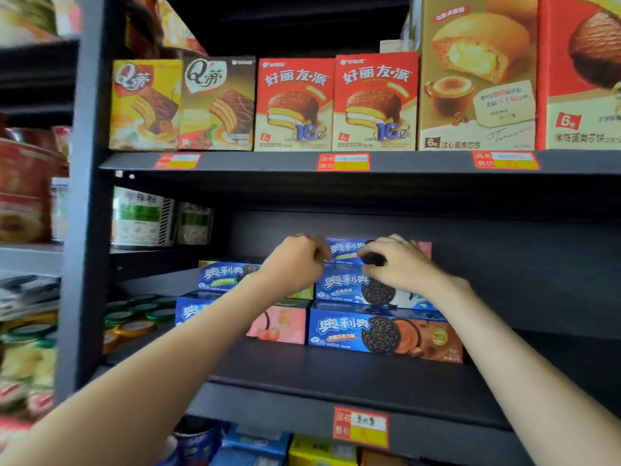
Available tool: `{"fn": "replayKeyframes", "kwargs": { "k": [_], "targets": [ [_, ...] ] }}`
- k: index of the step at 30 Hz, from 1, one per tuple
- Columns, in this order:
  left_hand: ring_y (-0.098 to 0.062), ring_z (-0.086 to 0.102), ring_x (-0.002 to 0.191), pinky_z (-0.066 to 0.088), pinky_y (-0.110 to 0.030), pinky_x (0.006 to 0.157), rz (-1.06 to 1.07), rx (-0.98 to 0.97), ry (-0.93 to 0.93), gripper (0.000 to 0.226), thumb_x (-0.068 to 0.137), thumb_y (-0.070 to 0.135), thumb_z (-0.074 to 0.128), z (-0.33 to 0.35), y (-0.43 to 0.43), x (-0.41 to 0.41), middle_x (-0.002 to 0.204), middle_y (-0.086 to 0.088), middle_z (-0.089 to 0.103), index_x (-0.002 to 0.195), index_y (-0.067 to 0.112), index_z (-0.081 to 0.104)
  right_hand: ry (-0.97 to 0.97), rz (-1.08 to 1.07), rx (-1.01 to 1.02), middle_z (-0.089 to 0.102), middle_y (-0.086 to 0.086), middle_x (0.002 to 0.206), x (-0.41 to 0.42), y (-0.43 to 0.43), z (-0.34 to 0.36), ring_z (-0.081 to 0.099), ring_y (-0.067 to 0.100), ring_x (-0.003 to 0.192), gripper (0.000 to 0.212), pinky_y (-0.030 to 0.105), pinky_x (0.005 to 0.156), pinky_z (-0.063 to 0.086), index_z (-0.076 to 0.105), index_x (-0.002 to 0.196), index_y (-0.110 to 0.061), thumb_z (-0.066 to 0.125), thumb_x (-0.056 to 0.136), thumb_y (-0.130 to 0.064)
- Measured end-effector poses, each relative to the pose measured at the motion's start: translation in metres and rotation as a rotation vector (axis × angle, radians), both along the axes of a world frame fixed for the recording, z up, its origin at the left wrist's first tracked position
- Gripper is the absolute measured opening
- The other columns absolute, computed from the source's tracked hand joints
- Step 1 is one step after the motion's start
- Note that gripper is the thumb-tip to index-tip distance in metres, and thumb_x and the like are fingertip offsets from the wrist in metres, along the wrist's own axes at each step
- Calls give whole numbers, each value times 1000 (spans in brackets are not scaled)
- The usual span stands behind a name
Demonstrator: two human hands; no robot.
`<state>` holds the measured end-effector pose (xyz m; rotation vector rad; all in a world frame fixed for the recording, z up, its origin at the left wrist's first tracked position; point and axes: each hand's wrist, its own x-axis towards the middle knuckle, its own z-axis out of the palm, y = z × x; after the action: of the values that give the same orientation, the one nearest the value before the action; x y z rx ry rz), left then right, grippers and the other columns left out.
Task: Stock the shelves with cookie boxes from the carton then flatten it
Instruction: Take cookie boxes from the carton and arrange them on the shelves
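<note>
Left hand (pixel 295 264) and right hand (pixel 400 264), each grip pinching top cookie box (pixel 346 249), stacked boxes (pixel 383 334) beneath, pie boxes (pixel 374 102) overhead

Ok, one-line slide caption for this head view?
The left hand and right hand hold a blue cookie box on top of a stack on the dark shelf.

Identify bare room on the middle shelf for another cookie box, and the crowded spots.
Free: shelf right of the chocolate box, and the strip before the stacks. Crowded: the top box, gripped by left hand and right hand; green-lidded jars at left.
</note>
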<state>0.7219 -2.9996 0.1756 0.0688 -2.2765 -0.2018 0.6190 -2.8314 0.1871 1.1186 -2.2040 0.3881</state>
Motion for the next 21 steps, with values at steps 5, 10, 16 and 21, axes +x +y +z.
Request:
{"fn": "replayKeyframes", "kwargs": {
  "k": [5, 10, 16, 21],
  "targets": [
    [-32, 62, 99, 44, -27, 75, 196, -28, -218, 21, 88, 18, 49, -19, -42, 56, 101, -13, 69, 98, 10, 66, -60, 262, 162, 58, -3, 127, 55, -50, -10, 42, 19, 122, 39, 30, 99, 33, 57, 127, -27, 62, 88, -28],
    [-25, 49, 119, 43, -31, 95, 200, -48, -450, 44, 84, 26, 58, -49, -65, 69, 129, -4, 52, 127, 20, 54, -96, 118, 323, 55, 4, 120, 72, -87, -31, 38, 22, 120, 45, 36, 98, 27, 53, 127, -26, 63, 85, -39],
    [-29, 36, 123, 38, -40, 100, 253, -223, -431, 48, 84, 39, 57, -54, -70, 71, 135, -7, 41, 128, 20, 54, -126, -19, 357, 43, 7, 138, 76, -93, -53, 30, 25, 131, 60, 43, 106, 20, 43, 137, -23, 61, 85, -46],
    [-27, 32, 130, 29, -46, 108, 285, -262, -442, 63, 78, 57, 62, -54, -70, 80, 139, -5, 36, 132, 26, 49, -246, 45, 258, 42, 0, 132, 82, -85, -53, 33, 20, 124, 64, 36, 101, 27, 47, 131, -22, 68, 78, -52]
  ]
}}
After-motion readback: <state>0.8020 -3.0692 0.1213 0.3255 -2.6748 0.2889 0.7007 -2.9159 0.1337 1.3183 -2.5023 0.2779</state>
